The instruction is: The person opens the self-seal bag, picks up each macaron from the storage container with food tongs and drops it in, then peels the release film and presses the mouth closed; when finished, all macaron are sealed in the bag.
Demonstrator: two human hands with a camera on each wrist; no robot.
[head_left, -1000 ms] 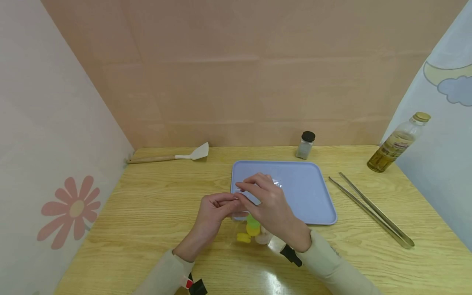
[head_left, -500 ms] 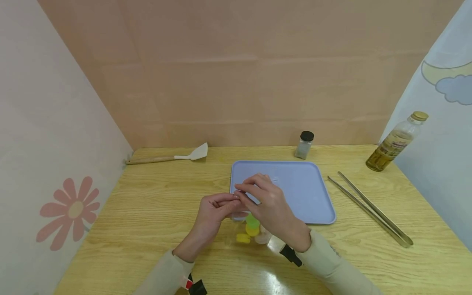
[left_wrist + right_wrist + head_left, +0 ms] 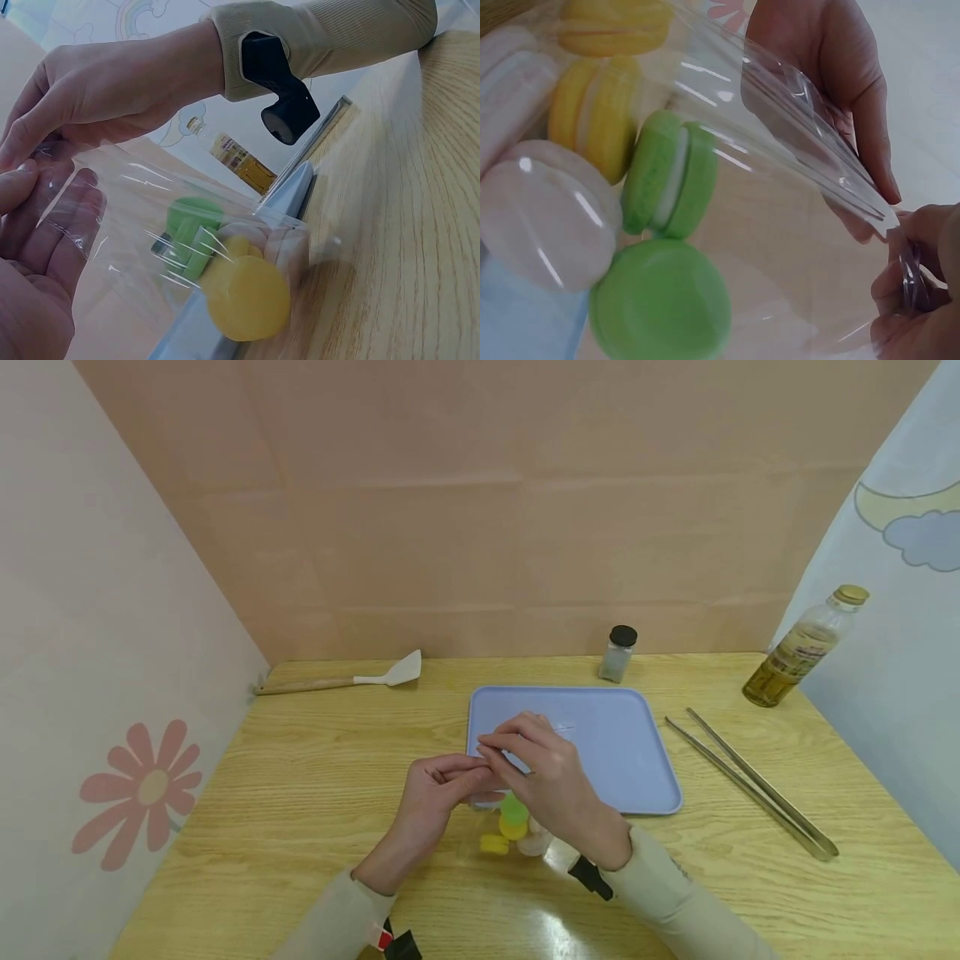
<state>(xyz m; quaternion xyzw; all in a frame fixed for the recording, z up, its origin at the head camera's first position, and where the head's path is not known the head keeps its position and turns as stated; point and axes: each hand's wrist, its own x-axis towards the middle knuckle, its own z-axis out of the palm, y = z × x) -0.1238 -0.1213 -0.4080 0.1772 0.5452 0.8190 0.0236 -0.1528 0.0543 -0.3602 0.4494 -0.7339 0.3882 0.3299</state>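
Note:
A clear plastic bag [image 3: 780, 225] with macarons inside hangs from both hands. My left hand [image 3: 431, 802] pinches the bag's upper edge. Right beside it my right hand [image 3: 551, 777] pinches the same edge, the fingertips of both hands nearly meeting. Green macarons [image 3: 660, 300], yellow macarons [image 3: 596, 116] and pale pink macarons [image 3: 547, 214] are gathered at the bottom of the bag, low over the wooden table. In the left wrist view, the bag's film [image 3: 135, 232] stretches from the fingers down to the macarons. My right hand covers part of the bag in the head view.
Behind the hands lies a blue tray [image 3: 615, 735] with a small clear piece [image 3: 562, 727] on it. Steel tongs [image 3: 750, 785] lie to its right, near a bottle of golden liquid [image 3: 798, 656]. A black-lidded jar [image 3: 618, 656] and a spatula [image 3: 337, 683] are at the back.
Both hands stay in nearly the same place on the bag's edge, with slight shifts of the fingertips. The view has drifted a little.

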